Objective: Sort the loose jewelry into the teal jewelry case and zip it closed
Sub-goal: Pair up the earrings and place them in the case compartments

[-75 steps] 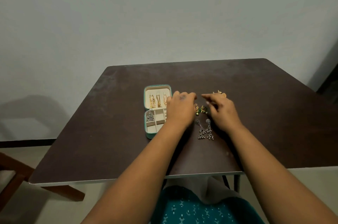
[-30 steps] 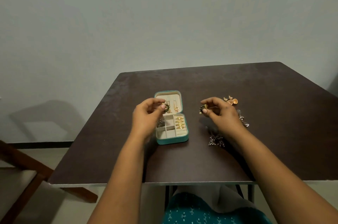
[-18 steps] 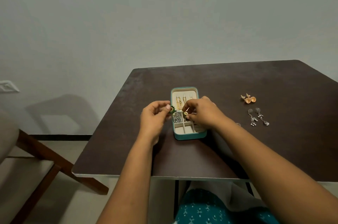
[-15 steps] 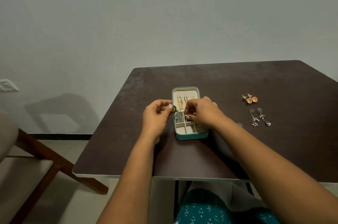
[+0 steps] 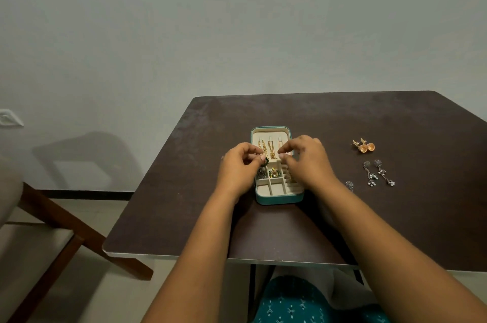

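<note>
Case [image 5: 279, 197] open between hands [image 5: 238, 172].

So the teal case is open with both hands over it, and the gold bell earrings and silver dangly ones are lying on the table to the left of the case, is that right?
Not quite: the side is wrong. The head view shows the gold bell earrings and silver dangly earrings lying on the table to the right of the teal case. The case is open, with the left hand and right hand over it.
</note>
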